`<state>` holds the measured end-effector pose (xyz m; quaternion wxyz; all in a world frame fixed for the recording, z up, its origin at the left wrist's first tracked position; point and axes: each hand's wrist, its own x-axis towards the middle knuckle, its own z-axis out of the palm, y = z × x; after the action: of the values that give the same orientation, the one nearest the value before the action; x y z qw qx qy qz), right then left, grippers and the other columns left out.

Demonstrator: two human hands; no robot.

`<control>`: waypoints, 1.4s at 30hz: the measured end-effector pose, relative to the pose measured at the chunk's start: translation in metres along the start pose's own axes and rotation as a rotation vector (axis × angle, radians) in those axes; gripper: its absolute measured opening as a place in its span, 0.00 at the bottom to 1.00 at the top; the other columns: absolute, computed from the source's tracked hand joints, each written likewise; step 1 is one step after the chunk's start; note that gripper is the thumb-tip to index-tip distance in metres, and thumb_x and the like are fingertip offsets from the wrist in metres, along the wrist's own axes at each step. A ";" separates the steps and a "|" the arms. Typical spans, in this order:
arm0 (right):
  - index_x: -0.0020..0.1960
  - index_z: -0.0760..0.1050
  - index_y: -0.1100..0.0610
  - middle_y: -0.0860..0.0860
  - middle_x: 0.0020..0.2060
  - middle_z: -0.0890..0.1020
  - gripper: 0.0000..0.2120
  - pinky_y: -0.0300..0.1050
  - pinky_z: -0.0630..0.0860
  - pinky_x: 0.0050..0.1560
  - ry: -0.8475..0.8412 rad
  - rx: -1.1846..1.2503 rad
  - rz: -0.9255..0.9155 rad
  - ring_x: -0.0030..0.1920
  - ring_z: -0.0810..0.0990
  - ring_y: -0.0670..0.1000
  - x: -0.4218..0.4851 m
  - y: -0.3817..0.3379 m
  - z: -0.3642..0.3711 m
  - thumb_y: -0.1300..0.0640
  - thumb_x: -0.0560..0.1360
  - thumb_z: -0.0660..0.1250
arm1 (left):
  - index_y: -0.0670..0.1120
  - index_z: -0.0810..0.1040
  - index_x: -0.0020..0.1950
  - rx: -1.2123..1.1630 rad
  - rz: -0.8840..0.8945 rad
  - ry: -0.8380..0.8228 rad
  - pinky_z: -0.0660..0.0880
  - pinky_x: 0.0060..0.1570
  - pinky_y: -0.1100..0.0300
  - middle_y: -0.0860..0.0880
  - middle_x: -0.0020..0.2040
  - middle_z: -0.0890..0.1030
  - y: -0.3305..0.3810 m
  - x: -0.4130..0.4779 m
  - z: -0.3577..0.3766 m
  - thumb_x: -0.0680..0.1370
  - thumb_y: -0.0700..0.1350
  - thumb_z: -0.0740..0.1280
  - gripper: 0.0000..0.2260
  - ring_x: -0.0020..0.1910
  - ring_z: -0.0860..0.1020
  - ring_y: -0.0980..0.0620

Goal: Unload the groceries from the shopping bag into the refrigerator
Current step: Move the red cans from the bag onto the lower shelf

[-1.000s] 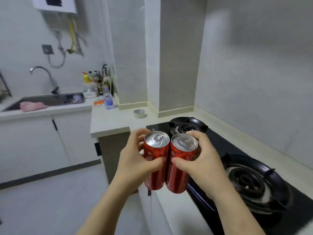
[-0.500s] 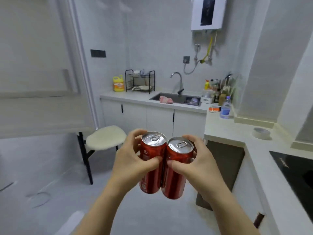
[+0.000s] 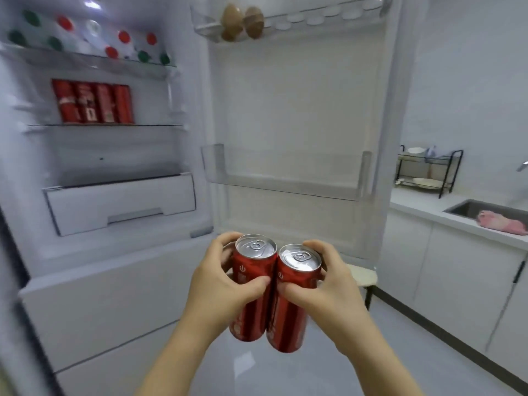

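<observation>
I hold two tall red cans side by side at chest height in front of the open refrigerator [image 3: 120, 247]. My left hand [image 3: 220, 290] is wrapped around the left can [image 3: 251, 264]. My right hand [image 3: 328, 292] grips the right can [image 3: 294, 281]. Both cans are upright with silver tops showing. Inside the fridge, a row of several red cans [image 3: 94, 101] stands on the middle glass shelf. Bottles with red, green and white caps [image 3: 85, 35] lie on the top shelf. The shopping bag is out of view.
The open fridge door [image 3: 297, 110] faces me, with two eggs [image 3: 243, 21] in its top rack and a bare door bin [image 3: 283, 172] lower down. A white drawer [image 3: 120, 201] sits under the shelves. To the right are a counter, a dish rack [image 3: 425, 170] and a sink with a pink cloth [image 3: 503, 221].
My view has swung left from the stove, past the sink counter, to the open refrigerator. Both hands have kept the same grip on the two cans throughout.
</observation>
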<state>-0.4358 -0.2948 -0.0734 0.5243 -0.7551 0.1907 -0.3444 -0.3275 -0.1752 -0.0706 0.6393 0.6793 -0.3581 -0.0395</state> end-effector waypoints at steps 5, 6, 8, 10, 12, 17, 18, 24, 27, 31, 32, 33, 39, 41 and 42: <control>0.49 0.70 0.42 0.35 0.41 0.81 0.24 0.41 0.78 0.47 -0.167 0.076 -0.029 0.42 0.81 0.39 0.054 -0.005 0.087 0.64 0.63 0.75 | 0.55 0.73 0.53 0.070 -0.014 0.181 0.74 0.45 0.72 0.64 0.46 0.82 -0.030 0.038 -0.074 0.64 0.32 0.75 0.26 0.45 0.80 0.64; 0.49 0.70 0.42 0.36 0.41 0.82 0.24 0.40 0.78 0.46 -0.200 0.083 -0.033 0.42 0.81 0.39 0.063 -0.007 0.102 0.63 0.63 0.75 | 0.55 0.73 0.53 0.079 -0.018 0.217 0.74 0.45 0.73 0.64 0.46 0.82 -0.035 0.043 -0.085 0.64 0.32 0.75 0.26 0.45 0.80 0.64; 0.51 0.70 0.42 0.40 0.41 0.82 0.25 0.37 0.77 0.46 -0.258 0.095 -0.036 0.42 0.80 0.37 0.080 -0.011 0.129 0.63 0.63 0.75 | 0.55 0.73 0.52 0.097 -0.025 0.286 0.74 0.44 0.73 0.62 0.45 0.82 -0.043 0.054 -0.107 0.64 0.32 0.75 0.26 0.45 0.80 0.63; 0.53 0.69 0.43 0.42 0.43 0.81 0.26 0.37 0.77 0.46 -0.297 0.104 -0.045 0.43 0.80 0.39 0.097 -0.016 0.153 0.63 0.63 0.75 | 0.55 0.74 0.53 0.114 -0.033 0.349 0.74 0.45 0.72 0.59 0.46 0.83 -0.049 0.066 -0.126 0.63 0.32 0.76 0.25 0.46 0.80 0.63; 0.50 0.69 0.42 0.42 0.44 0.81 0.25 0.40 0.77 0.48 -0.331 0.107 -0.075 0.45 0.80 0.41 0.116 -0.022 0.174 0.63 0.63 0.75 | 0.55 0.73 0.54 0.128 -0.039 0.402 0.75 0.46 0.71 0.58 0.48 0.83 -0.053 0.080 -0.142 0.64 0.34 0.76 0.26 0.48 0.80 0.63; 0.55 0.67 0.43 0.40 0.45 0.79 0.27 0.39 0.76 0.48 -0.367 0.171 -0.155 0.45 0.80 0.39 0.163 -0.037 0.222 0.62 0.64 0.75 | 0.56 0.73 0.56 0.160 -0.033 0.509 0.74 0.49 0.66 0.56 0.51 0.82 -0.058 0.122 -0.177 0.64 0.36 0.76 0.26 0.50 0.80 0.62; 0.57 0.67 0.44 0.40 0.45 0.79 0.28 0.38 0.76 0.48 -0.371 0.186 -0.170 0.45 0.79 0.39 0.175 -0.040 0.230 0.61 0.64 0.75 | 0.55 0.73 0.56 0.168 -0.027 0.527 0.74 0.50 0.64 0.55 0.51 0.82 -0.059 0.133 -0.183 0.64 0.37 0.77 0.26 0.49 0.80 0.61; 0.63 0.67 0.46 0.38 0.46 0.78 0.32 0.36 0.75 0.46 -0.363 0.289 -0.268 0.47 0.79 0.39 0.260 -0.059 0.271 0.61 0.64 0.76 | 0.57 0.73 0.53 0.183 0.026 0.616 0.76 0.53 0.59 0.56 0.50 0.82 -0.056 0.217 -0.210 0.63 0.39 0.77 0.25 0.48 0.80 0.61; 0.65 0.66 0.47 0.37 0.46 0.77 0.33 0.36 0.75 0.47 -0.331 0.342 -0.320 0.47 0.78 0.38 0.306 -0.074 0.288 0.60 0.65 0.76 | 0.54 0.72 0.57 0.168 0.076 0.643 0.77 0.52 0.59 0.52 0.52 0.82 -0.050 0.266 -0.219 0.62 0.40 0.78 0.28 0.48 0.80 0.58; 0.66 0.65 0.46 0.36 0.45 0.75 0.33 0.32 0.72 0.42 -0.281 0.412 -0.388 0.44 0.77 0.36 0.358 -0.096 0.309 0.57 0.66 0.76 | 0.54 0.74 0.60 0.163 0.134 0.693 0.77 0.55 0.52 0.54 0.54 0.81 -0.043 0.324 -0.236 0.59 0.46 0.77 0.30 0.51 0.80 0.56; 0.67 0.64 0.46 0.36 0.46 0.74 0.34 0.32 0.71 0.41 -0.268 0.422 -0.398 0.44 0.76 0.36 0.369 -0.102 0.314 0.56 0.66 0.76 | 0.54 0.75 0.60 0.163 0.146 0.706 0.77 0.55 0.51 0.54 0.54 0.80 -0.041 0.337 -0.240 0.61 0.45 0.78 0.29 0.52 0.79 0.56; 0.67 0.64 0.47 0.37 0.47 0.74 0.34 0.32 0.71 0.41 -0.255 0.429 -0.407 0.44 0.76 0.36 0.379 -0.107 0.318 0.55 0.66 0.76 | 0.54 0.75 0.60 0.172 0.158 0.723 0.77 0.55 0.51 0.55 0.54 0.79 -0.038 0.349 -0.244 0.62 0.46 0.78 0.28 0.52 0.79 0.56; 0.69 0.63 0.48 0.45 0.55 0.75 0.35 0.42 0.74 0.51 -0.157 0.471 -0.475 0.51 0.77 0.45 0.429 -0.140 0.342 0.52 0.67 0.75 | 0.56 0.76 0.60 0.239 0.199 0.724 0.77 0.55 0.51 0.55 0.52 0.80 -0.018 0.409 -0.270 0.57 0.55 0.73 0.31 0.52 0.79 0.55; 0.69 0.63 0.49 0.46 0.55 0.75 0.35 0.44 0.75 0.52 -0.132 0.470 -0.496 0.51 0.78 0.46 0.443 -0.151 0.351 0.52 0.67 0.75 | 0.55 0.76 0.59 0.235 0.198 0.713 0.78 0.53 0.49 0.54 0.54 0.79 -0.012 0.425 -0.280 0.57 0.55 0.73 0.30 0.52 0.79 0.53; 0.69 0.62 0.49 0.46 0.56 0.75 0.35 0.45 0.76 0.53 -0.121 0.475 -0.505 0.51 0.78 0.47 0.449 -0.157 0.356 0.53 0.67 0.75 | 0.54 0.76 0.58 0.212 0.206 0.712 0.78 0.52 0.49 0.53 0.54 0.80 -0.010 0.434 -0.285 0.58 0.54 0.74 0.29 0.51 0.80 0.53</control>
<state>0.1185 -0.2920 0.1397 0.5942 -0.6543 -0.1191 -0.4524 0.1441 -0.1697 0.1466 0.6505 0.6733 -0.1820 0.3006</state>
